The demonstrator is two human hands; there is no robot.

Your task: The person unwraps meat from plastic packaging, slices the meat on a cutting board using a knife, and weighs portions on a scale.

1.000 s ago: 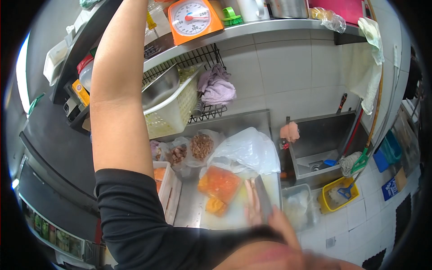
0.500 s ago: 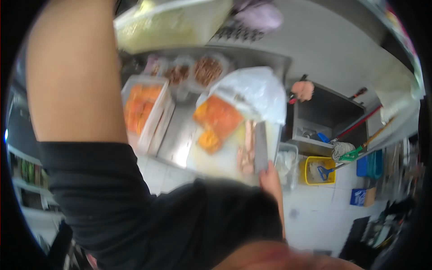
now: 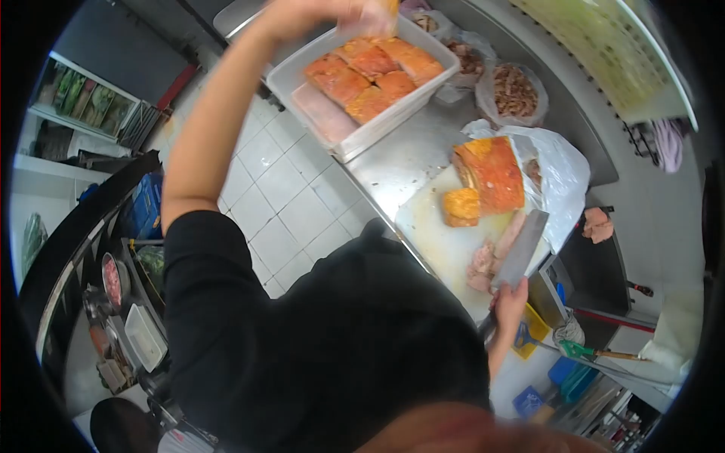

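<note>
My right hand (image 3: 510, 300) is closed around the handle of a cleaver (image 3: 522, 253). The wide blade lies along a strip of pale meat (image 3: 504, 249) on the white cutting board (image 3: 423, 215). Beside the blade are a slab of orange-skinned roast pork (image 3: 492, 175) and a smaller cut piece (image 3: 461, 206). At the top of the view my left hand (image 3: 361, 16), smeared by motion, hovers over the far rim of a plastic container (image 3: 343, 147) filled with several orange-skinned pork pieces (image 3: 370, 72). An orange piece shows at its fingertips, partly cut off by the frame edge.
A white plastic bag (image 3: 563, 177) touches the board's far side. Bags of chopped meat (image 3: 516, 94) stand along the back of the steel table (image 3: 385, 170). To the right are a sink (image 3: 604, 275) and a yellow bucket (image 3: 535, 326). Tiled floor (image 3: 291, 181) lies left.
The view has turned, bringing my left hand into sight over the container. My right hand still grips the cleaver beside the pale meat. The pork on the board looks unchanged.
</note>
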